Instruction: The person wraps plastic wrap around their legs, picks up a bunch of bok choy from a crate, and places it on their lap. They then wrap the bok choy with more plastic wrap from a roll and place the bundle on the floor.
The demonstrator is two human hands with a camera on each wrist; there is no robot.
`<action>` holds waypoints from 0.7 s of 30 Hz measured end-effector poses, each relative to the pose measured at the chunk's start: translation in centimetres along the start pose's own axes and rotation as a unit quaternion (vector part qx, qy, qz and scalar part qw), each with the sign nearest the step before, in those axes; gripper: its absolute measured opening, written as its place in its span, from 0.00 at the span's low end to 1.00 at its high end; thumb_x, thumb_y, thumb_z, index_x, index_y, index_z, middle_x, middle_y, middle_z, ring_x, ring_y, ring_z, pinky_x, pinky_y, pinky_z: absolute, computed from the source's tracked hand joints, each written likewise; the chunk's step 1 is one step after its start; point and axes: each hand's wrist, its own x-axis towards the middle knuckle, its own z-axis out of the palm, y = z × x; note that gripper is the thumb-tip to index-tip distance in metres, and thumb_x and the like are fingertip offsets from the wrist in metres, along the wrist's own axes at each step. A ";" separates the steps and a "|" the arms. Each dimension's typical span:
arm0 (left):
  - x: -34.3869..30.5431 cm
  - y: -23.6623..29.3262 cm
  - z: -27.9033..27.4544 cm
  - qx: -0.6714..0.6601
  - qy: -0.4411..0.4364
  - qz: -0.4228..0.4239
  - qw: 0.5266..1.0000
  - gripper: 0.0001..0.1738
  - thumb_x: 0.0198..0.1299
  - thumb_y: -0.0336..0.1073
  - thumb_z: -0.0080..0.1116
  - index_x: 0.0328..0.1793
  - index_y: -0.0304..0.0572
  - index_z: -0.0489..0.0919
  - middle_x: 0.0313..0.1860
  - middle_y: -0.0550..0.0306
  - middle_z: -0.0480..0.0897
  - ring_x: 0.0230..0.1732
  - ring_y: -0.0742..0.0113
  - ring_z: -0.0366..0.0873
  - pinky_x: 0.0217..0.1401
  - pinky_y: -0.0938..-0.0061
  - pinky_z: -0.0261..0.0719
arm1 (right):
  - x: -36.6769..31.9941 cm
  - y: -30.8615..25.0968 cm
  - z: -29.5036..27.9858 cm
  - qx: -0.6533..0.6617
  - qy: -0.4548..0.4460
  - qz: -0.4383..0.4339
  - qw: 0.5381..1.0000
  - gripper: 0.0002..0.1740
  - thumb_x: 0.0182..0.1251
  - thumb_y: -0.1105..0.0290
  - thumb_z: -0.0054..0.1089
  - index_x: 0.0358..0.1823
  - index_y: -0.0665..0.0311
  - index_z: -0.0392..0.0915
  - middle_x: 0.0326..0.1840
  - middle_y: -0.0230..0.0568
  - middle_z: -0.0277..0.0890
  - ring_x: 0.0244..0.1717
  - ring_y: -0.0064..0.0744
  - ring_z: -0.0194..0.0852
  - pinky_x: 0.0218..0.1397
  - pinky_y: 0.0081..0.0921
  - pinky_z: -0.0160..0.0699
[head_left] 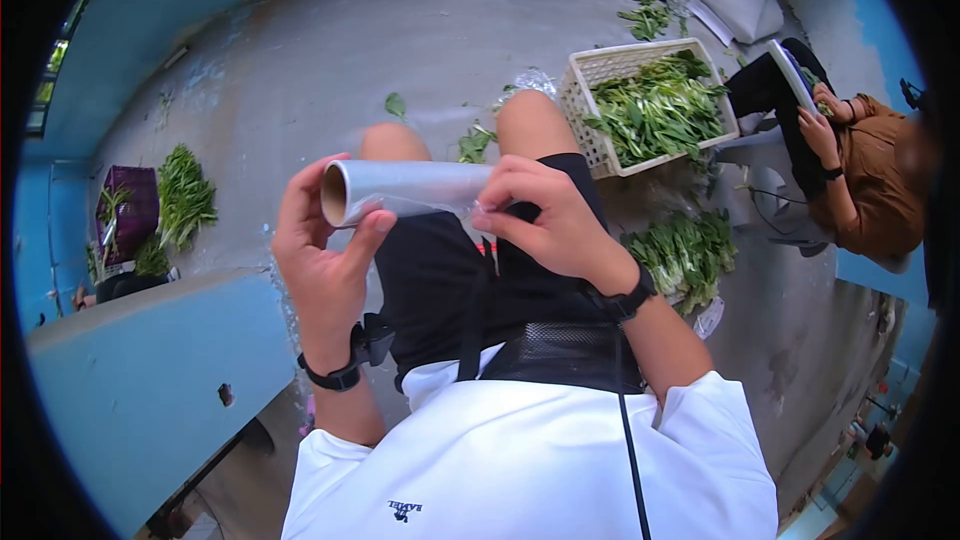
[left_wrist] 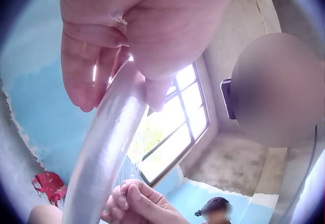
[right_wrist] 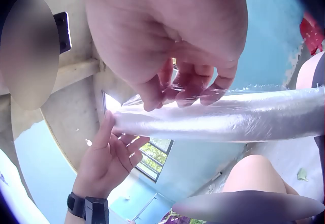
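A roll of clear plastic wrap [head_left: 415,187] on a cardboard core [head_left: 337,194] lies crosswise above the lap. My left hand [head_left: 322,260] holds its left end, thumb below the core's opening and fingers behind. At the roll's right part, my right hand [head_left: 552,218] pinches the loose film between thumb and fingers. In the right wrist view, thin film [right_wrist: 175,87] stretches from the fingertips to the roll, bunched where they grip it. The left wrist view shows the roll [left_wrist: 106,142] running down from the left palm, with the right hand [left_wrist: 139,202] beside its lower part.
A white crate [head_left: 580,130] of leafy greens [head_left: 660,105] stands right of the knees, with more greens [head_left: 685,255] on the floor nearby. A seated person [head_left: 870,180] is at the right. Far left are a purple crate [head_left: 130,205] and a greens pile [head_left: 185,198]. A low blue wall [head_left: 160,380] is left.
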 end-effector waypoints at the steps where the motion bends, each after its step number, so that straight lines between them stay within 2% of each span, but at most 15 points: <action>1: 0.0 -0.1 -0.1 0.006 0.003 0.002 1.000 0.34 0.57 0.36 0.83 0.67 0.36 0.79 0.55 0.58 0.85 0.53 0.73 0.83 0.57 0.77 0.83 | -0.1 0.0 0.1 0.005 -0.002 -0.004 1.000 0.06 0.66 0.74 0.74 0.40 0.65 0.84 0.37 0.36 0.79 0.42 0.28 0.81 0.44 0.24 0.78; 3: 0.0 -0.1 -0.2 0.008 -0.009 0.001 1.000 0.35 0.55 0.37 0.85 0.67 0.36 0.79 0.53 0.59 0.85 0.53 0.74 0.84 0.57 0.77 0.84 | -0.1 0.2 0.1 0.007 0.004 -0.071 0.997 0.08 0.65 0.73 0.76 0.39 0.65 0.84 0.39 0.37 0.80 0.42 0.29 0.81 0.45 0.24 0.77; 5: -0.1 -0.1 -0.3 0.001 -0.007 -0.003 1.000 0.36 0.54 0.38 0.86 0.65 0.36 0.79 0.52 0.59 0.86 0.52 0.75 0.84 0.57 0.77 0.84 | 0.1 0.0 0.0 0.008 0.015 -0.063 0.998 0.10 0.64 0.72 0.77 0.39 0.66 0.83 0.38 0.35 0.80 0.39 0.28 0.81 0.45 0.25 0.77; 7: -0.3 -0.5 -0.4 0.012 -0.036 0.006 0.999 0.41 0.55 0.45 0.85 0.70 0.37 0.77 0.59 0.58 0.83 0.57 0.72 0.80 0.61 0.75 0.79 | 0.3 -0.7 -0.1 0.040 0.034 0.027 0.998 0.12 0.64 0.70 0.79 0.41 0.66 0.83 0.36 0.33 0.80 0.37 0.25 0.81 0.44 0.23 0.77; 8: -0.2 -0.7 -0.3 0.012 -0.038 0.006 0.999 0.41 0.55 0.45 0.85 0.70 0.37 0.77 0.59 0.58 0.83 0.57 0.72 0.80 0.61 0.75 0.79 | 0.5 -0.6 0.0 0.041 0.026 0.042 0.998 0.14 0.65 0.68 0.79 0.44 0.65 0.82 0.33 0.32 0.79 0.35 0.22 0.80 0.41 0.21 0.76; 10: 0.4 -1.1 0.1 -0.031 -0.045 0.055 0.997 0.41 0.50 0.41 0.88 0.67 0.37 0.77 0.57 0.53 0.86 0.58 0.65 0.84 0.66 0.68 0.81 | 1.2 0.2 -0.3 0.006 0.023 0.016 1.000 0.13 0.67 0.67 0.77 0.44 0.65 0.82 0.33 0.33 0.79 0.35 0.22 0.79 0.40 0.21 0.76; 11: 0.8 -1.1 0.7 -0.032 -0.045 0.055 0.997 0.41 0.50 0.41 0.88 0.67 0.37 0.77 0.57 0.53 0.86 0.58 0.65 0.84 0.66 0.68 0.81 | 1.5 0.5 -0.4 -0.029 0.019 -0.010 0.999 0.13 0.68 0.67 0.76 0.44 0.65 0.81 0.33 0.34 0.79 0.35 0.21 0.79 0.39 0.21 0.77; 12: 1.2 -1.1 1.9 -0.139 -0.059 0.047 0.987 0.42 0.49 0.41 0.89 0.67 0.38 0.77 0.58 0.51 0.86 0.60 0.63 0.84 0.67 0.66 0.81 | 1.7 0.6 -0.3 -0.030 0.018 -0.011 0.999 0.13 0.68 0.67 0.76 0.44 0.65 0.81 0.33 0.34 0.79 0.35 0.21 0.79 0.39 0.21 0.77; 13: 1.6 -1.1 2.9 -0.245 -0.071 0.038 0.966 0.42 0.49 0.41 0.89 0.67 0.38 0.76 0.60 0.50 0.85 0.62 0.61 0.84 0.68 0.64 0.80 | 2.0 0.6 -0.2 0.002 0.067 0.003 0.998 0.12 0.69 0.68 0.75 0.44 0.66 0.81 0.33 0.35 0.78 0.34 0.22 0.78 0.38 0.22 0.77; 14: 2.1 -1.4 3.7 -0.262 -0.087 0.022 0.961 0.37 0.52 0.36 0.87 0.65 0.37 0.77 0.59 0.50 0.86 0.62 0.61 0.84 0.68 0.64 0.80 | 2.1 0.7 -0.2 0.034 0.116 0.018 0.993 0.11 0.71 0.68 0.74 0.44 0.66 0.81 0.33 0.35 0.78 0.34 0.22 0.78 0.37 0.22 0.77; 15: 2.6 -2.1 3.8 -0.264 -0.085 0.022 0.960 0.37 0.52 0.36 0.87 0.65 0.37 0.77 0.59 0.50 0.86 0.62 0.61 0.84 0.68 0.64 0.80 | 2.3 1.2 -0.6 0.032 0.114 0.019 0.993 0.11 0.71 0.68 0.74 0.44 0.66 0.81 0.33 0.35 0.78 0.34 0.22 0.78 0.37 0.22 0.77; 17: 3.8 -3.4 4.0 -0.145 -0.152 -0.015 0.978 0.34 0.54 0.29 0.83 0.65 0.36 0.77 0.59 0.52 0.86 0.60 0.63 0.85 0.67 0.65 0.80 | 2.9 2.4 -2.0 -0.034 0.117 -0.021 0.992 0.09 0.74 0.68 0.70 0.45 0.66 0.81 0.32 0.33 0.78 0.34 0.22 0.77 0.38 0.21 0.78; 18: 4.4 -3.5 4.3 -0.115 -0.154 0.036 0.981 0.29 0.59 0.26 0.78 0.65 0.36 0.78 0.57 0.54 0.86 0.58 0.66 0.85 0.65 0.66 0.82 | 3.2 2.4 -2.0 0.067 0.123 -0.018 0.990 0.10 0.77 0.66 0.68 0.47 0.67 0.81 0.36 0.31 0.79 0.35 0.20 0.77 0.38 0.21 0.78; 19: 4.8 -3.3 4.5 -0.117 -0.152 0.037 0.981 0.29 0.59 0.26 0.78 0.65 0.36 0.78 0.57 0.54 0.86 0.58 0.66 0.85 0.65 0.66 0.82 | 3.3 2.0 -2.7 0.065 0.121 -0.018 0.990 0.10 0.77 0.66 0.68 0.47 0.67 0.81 0.36 0.31 0.79 0.35 0.20 0.77 0.38 0.21 0.78; 21: 5.4 -2.4 5.0 -0.192 -0.143 0.013 0.971 0.26 0.64 0.27 0.75 0.66 0.35 0.77 0.56 0.54 0.85 0.56 0.67 0.85 0.64 0.67 0.83 | 3.3 1.0 -4.8 0.199 0.052 0.074 0.976 0.11 0.80 0.65 0.65 0.48 0.67 0.80 0.42 0.31 0.80 0.38 0.18 0.77 0.39 0.21 0.80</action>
